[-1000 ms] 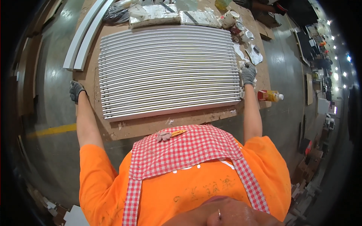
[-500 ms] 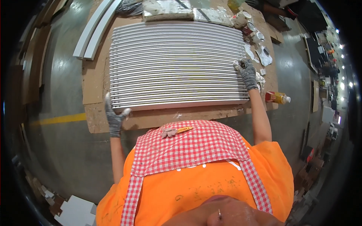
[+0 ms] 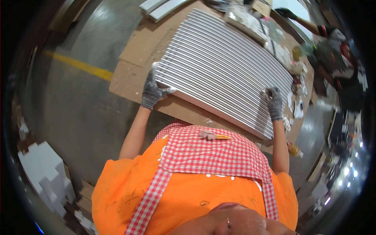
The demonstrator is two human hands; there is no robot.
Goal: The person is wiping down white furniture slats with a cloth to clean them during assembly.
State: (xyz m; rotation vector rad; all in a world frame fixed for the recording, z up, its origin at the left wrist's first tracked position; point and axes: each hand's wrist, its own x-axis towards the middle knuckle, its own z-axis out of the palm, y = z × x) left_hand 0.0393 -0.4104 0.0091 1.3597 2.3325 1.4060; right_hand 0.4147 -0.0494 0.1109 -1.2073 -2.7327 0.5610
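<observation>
A wide panel of many narrow white slats point(image 3: 223, 66), laid side by side, sits on a cardboard-covered table point(image 3: 133, 70). My left hand point(image 3: 154, 90), in a grey knit glove with pale fingertips, is at the panel's near left corner. Its thumb lies along the front edge, and its fingers are spread away from the thumb along the left end. My right hand point(image 3: 275, 102), gloved alike, rests over the slats close to their right end. Its fingers are curled and pinched together; a small pale bit shows at the tips, too blurred to name.
White wrapped packs point(image 3: 246, 25) lie behind the panel. Tubs and stained cups point(image 3: 299, 68) stand past its right end, and a yellow bottle point(image 3: 294, 149) is near my right forearm. Two white bars point(image 3: 164, 9) lie at the far left. Another person's gloved hand point(image 3: 286, 13) shows at the back.
The view has swung round, so the table and panel now look slanted. My right hand has moved from the panel's right end inward over the slats. My left hand stays at the corner.
</observation>
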